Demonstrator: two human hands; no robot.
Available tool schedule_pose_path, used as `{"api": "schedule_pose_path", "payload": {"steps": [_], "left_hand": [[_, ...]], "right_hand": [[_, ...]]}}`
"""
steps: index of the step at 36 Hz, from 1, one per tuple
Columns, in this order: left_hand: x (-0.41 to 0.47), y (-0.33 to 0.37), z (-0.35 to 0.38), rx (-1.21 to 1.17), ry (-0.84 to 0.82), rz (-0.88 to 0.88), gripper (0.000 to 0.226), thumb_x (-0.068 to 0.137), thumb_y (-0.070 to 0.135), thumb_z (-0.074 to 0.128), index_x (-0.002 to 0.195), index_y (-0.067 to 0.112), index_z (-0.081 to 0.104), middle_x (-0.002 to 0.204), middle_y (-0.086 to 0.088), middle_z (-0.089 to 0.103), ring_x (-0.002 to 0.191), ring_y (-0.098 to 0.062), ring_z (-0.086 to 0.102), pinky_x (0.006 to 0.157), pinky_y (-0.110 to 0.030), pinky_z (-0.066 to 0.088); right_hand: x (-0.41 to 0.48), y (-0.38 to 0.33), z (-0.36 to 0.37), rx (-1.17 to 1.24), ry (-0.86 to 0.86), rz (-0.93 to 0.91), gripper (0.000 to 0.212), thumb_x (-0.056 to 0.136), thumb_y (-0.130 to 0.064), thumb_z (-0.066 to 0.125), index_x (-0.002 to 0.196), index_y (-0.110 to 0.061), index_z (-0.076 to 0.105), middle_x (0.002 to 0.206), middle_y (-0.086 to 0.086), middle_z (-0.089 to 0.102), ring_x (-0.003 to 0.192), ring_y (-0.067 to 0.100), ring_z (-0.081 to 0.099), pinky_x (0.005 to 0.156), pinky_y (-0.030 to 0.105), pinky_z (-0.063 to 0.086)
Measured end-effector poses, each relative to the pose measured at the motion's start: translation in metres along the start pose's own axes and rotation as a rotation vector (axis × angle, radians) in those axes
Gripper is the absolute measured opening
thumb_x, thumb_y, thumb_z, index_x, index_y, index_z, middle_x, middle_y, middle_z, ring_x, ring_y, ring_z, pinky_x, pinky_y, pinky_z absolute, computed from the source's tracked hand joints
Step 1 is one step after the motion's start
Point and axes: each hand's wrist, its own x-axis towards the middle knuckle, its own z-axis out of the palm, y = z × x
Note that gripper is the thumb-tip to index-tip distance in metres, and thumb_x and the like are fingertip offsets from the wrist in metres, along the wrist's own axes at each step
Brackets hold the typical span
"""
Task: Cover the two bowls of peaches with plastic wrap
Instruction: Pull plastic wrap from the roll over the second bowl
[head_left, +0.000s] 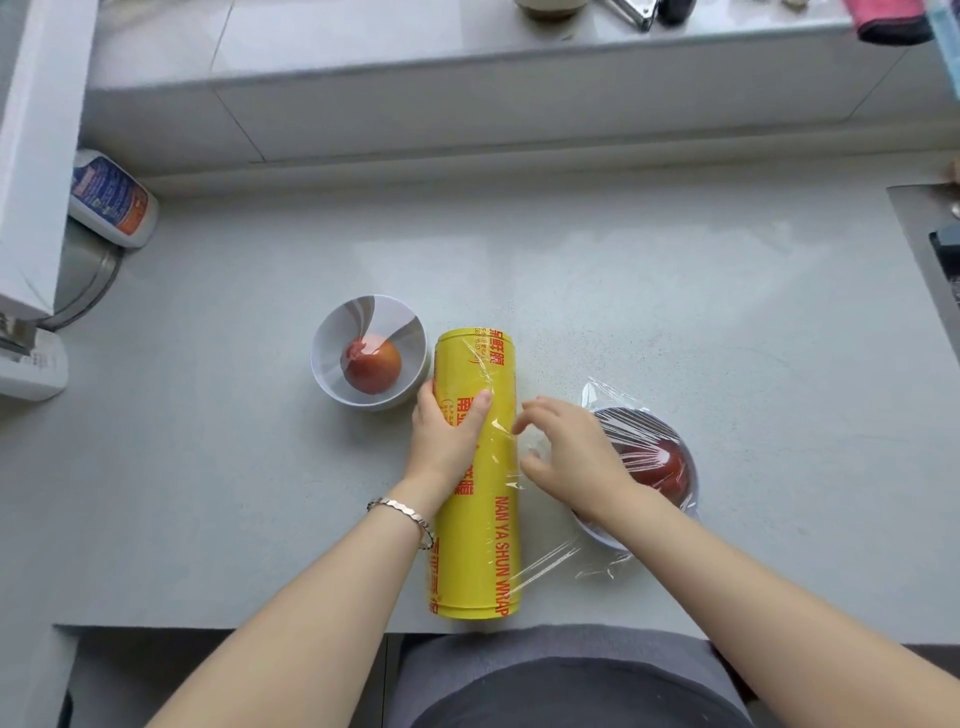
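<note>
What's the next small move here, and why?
Probably the right hand tears the film off at the plastic wrap roll while the left hand pins it. The right bowl already looks covered, yet film seems to stretch from it to the roll. The left bowl with its peach is uncovered.

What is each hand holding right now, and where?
The left hand grips the roll near its middle. The right hand is beside the roll; whether it pinches film cannot be told.
</note>
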Motion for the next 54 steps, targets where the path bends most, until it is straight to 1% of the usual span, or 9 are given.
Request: {"api": "schedule_pose_path", "payload": {"steps": [7,19,25,29,33,37,43,48,54], "left_hand": [[0.002,-0.003,-0.001,0.001,0.002,-0.006,0.082,0.078,0.061,0.058,0.142,0.021,0.025,0.139,-0.006,0.043,0.118,-0.023,0.051,0.097,-0.048,0.046],[0.002,-0.004,0.000,-0.010,0.018,0.006,0.081,0.077,0.059,0.060,0.140,0.018,0.029,0.136,-0.007,0.046,0.117,-0.023,0.052,0.098,-0.046,0.046],[0.002,-0.004,0.002,0.003,0.038,0.023,0.080,0.079,0.057,0.061,0.140,0.016,0.030,0.135,-0.008,0.046,0.116,-0.022,0.052,0.097,-0.044,0.046],[0.002,-0.005,-0.002,-0.013,-0.003,-0.008,0.079,0.079,0.059,0.058,0.141,0.020,0.028,0.135,-0.006,0.046,0.114,-0.022,0.054,0.095,-0.046,0.048],[0.002,-0.004,-0.003,-0.014,0.006,-0.001,0.077,0.080,0.059,0.058,0.140,0.020,0.030,0.134,-0.006,0.048,0.113,-0.022,0.054,0.095,-0.046,0.048],[0.002,-0.005,-0.001,-0.020,0.000,-0.006,0.080,0.078,0.061,0.057,0.140,0.021,0.028,0.134,-0.006,0.047,0.113,-0.023,0.054,0.095,-0.047,0.048],[0.003,-0.005,-0.002,-0.026,-0.002,0.004,0.079,0.079,0.059,0.057,0.141,0.019,0.028,0.135,-0.007,0.047,0.114,-0.023,0.054,0.096,-0.046,0.047],[0.002,-0.005,-0.001,-0.033,0.015,0.012,0.076,0.082,0.055,0.057,0.141,0.017,0.029,0.137,-0.007,0.046,0.117,-0.022,0.052,0.094,-0.035,0.045],[0.001,-0.003,0.001,-0.020,0.014,0.011,0.087,0.074,0.065,0.058,0.141,0.018,0.028,0.138,-0.006,0.046,0.118,-0.022,0.051,0.099,-0.043,0.045]], "right_hand": [[-0.020,0.004,0.005,0.095,-0.083,-0.048,0.041,0.075,-0.013,0.035,0.080,-0.018,0.076,0.131,0.007,0.054,0.128,0.026,0.041,0.104,0.026,0.020],[-0.016,-0.014,0.010,-0.013,-0.074,0.013,0.016,0.077,-0.034,0.064,0.066,-0.022,0.062,0.146,0.004,0.039,0.138,0.014,0.027,0.107,0.021,0.011],[-0.016,-0.015,0.024,-0.041,0.007,0.043,0.024,0.068,-0.023,0.054,0.056,-0.007,0.067,0.129,0.015,0.057,0.128,0.024,0.046,0.104,0.035,0.030],[-0.013,0.001,0.025,0.013,0.169,-0.087,0.026,0.063,-0.007,0.047,0.038,-0.011,0.052,0.100,0.015,0.071,0.099,0.033,0.067,0.077,0.051,0.055],[-0.014,-0.002,0.009,-0.012,0.086,-0.054,0.019,0.071,-0.009,0.054,0.063,-0.022,0.044,0.116,0.007,0.066,0.132,0.028,0.041,0.105,0.039,0.031],[-0.032,0.008,0.010,-0.060,0.032,-0.040,0.024,0.077,-0.017,0.043,0.095,-0.015,0.058,0.137,-0.001,0.050,0.141,0.017,0.025,0.112,0.026,0.009],[-0.051,0.000,0.007,0.058,-0.091,-0.057,0.066,0.067,-0.055,0.020,0.099,-0.023,0.067,0.136,-0.006,0.048,0.139,0.008,0.021,0.113,0.024,-0.006],[-0.045,-0.011,0.021,-0.081,-0.143,-0.066,0.033,0.082,-0.049,0.056,0.081,-0.018,0.067,0.152,0.004,0.027,0.144,0.016,0.011,0.113,0.028,-0.009],[-0.040,-0.013,0.029,-0.002,-0.034,-0.028,0.019,0.075,-0.024,0.062,0.062,-0.012,0.067,0.142,0.006,0.045,0.140,0.015,0.027,0.112,0.024,-0.006]]}}
